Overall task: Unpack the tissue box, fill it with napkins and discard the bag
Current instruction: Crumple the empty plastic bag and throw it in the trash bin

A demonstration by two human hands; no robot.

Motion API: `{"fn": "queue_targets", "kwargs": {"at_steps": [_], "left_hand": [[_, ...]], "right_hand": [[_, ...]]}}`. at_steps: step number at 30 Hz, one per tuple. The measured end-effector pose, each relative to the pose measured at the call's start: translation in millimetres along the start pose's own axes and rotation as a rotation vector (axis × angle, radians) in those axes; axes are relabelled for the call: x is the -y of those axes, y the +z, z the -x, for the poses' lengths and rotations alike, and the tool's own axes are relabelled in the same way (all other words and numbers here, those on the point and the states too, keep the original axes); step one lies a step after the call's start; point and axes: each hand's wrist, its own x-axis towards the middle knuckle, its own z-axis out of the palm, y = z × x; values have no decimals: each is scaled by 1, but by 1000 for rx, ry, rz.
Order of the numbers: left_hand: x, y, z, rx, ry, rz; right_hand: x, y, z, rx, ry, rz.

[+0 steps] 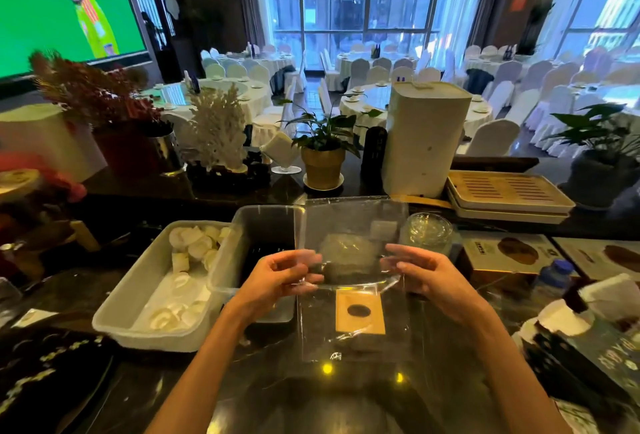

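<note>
I hold a clear plastic bag [353,225] upright over the dark counter, folded or creased across its middle. My left hand [282,277] pinches its left edge and my right hand [424,272] pinches its right edge at the same height. Through the bag's lower half shows a tan card with a dark oval [360,312]; whether it lies inside the bag or on the counter under it I cannot tell. Flat tissue box packs [509,253] with a dark oval print lie to the right. A white tub of folded white napkins [166,284] sits to the left.
An empty grey tub [266,225] stands behind my left hand. A stack of clear lids [429,231], a tall cream bin [426,135], slatted trays [509,191], a water bottle [554,277] and potted plants [323,156] crowd the back and right.
</note>
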Motion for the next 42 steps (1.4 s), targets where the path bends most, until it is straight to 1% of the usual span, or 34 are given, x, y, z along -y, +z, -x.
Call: {"fn": "queue_targets", "kwargs": {"at_steps": [4, 7, 9, 11, 13, 14, 18, 20, 22, 24, 25, 27, 28, 31, 32, 33, 34, 35, 37, 38, 39, 40, 42], "left_hand": [[-3, 5, -3, 24, 112, 33], [-10, 12, -3, 19, 205, 53], [-17, 17, -3, 16, 236, 18], [-25, 22, -4, -2, 274, 6], [-32, 26, -3, -43, 303, -2], [-33, 26, -2, -77, 313, -22], [-31, 26, 2, -249, 333, -95], [-28, 24, 7, -288, 310, -137], [-26, 17, 15, -188, 210, -160], [-26, 5, 28, -36, 112, -88], [-27, -1, 34, 3, 90, -15], [-31, -6, 42, 12, 62, 91], [-31, -6, 43, 4, 46, 62], [-31, 8, 35, 23, -14, -181], [-28, 13, 32, 29, -27, -194], [-25, 17, 28, 13, -28, -169], [-22, 22, 27, -26, -24, -125], [-19, 27, 26, -83, -12, -83], [-13, 34, 28, -195, 20, -37], [-10, 38, 29, -230, 30, -20], [-7, 42, 30, -253, 36, 2], [-3, 45, 31, -272, 39, 26], [2, 53, 34, -286, 17, 59]], "right_hand": [[8, -1, 6, -15, -119, 43], [17, 2, 9, -104, -252, 183], [22, 0, 10, -111, -295, 189], [26, -3, 10, -22, -264, 69], [29, -4, 10, 93, -192, -118], [29, -4, 10, 115, -154, -169], [9, 11, 6, 87, -1, -154], [0, 19, 4, 17, 12, -105], [2, 25, -1, -75, -20, 34], [13, 26, -7, -116, -38, 149], [21, 25, -10, -97, -48, 195], [44, 26, -17, 18, -62, 283], [55, 29, -21, 99, -63, 326], [83, 49, -37, 315, -84, 511], [88, 56, -42, 346, -104, 567], [91, 61, -47, 338, -132, 593], [89, 66, -50, 283, -165, 579], [84, 67, -50, 180, -190, 527], [64, 66, -40, -87, -166, 329], [49, 66, -31, -175, -112, 185], [27, 67, -22, -204, -52, 38], [5, 68, -11, -185, 10, -86], [-29, 76, 5, -99, 132, -183]]}}
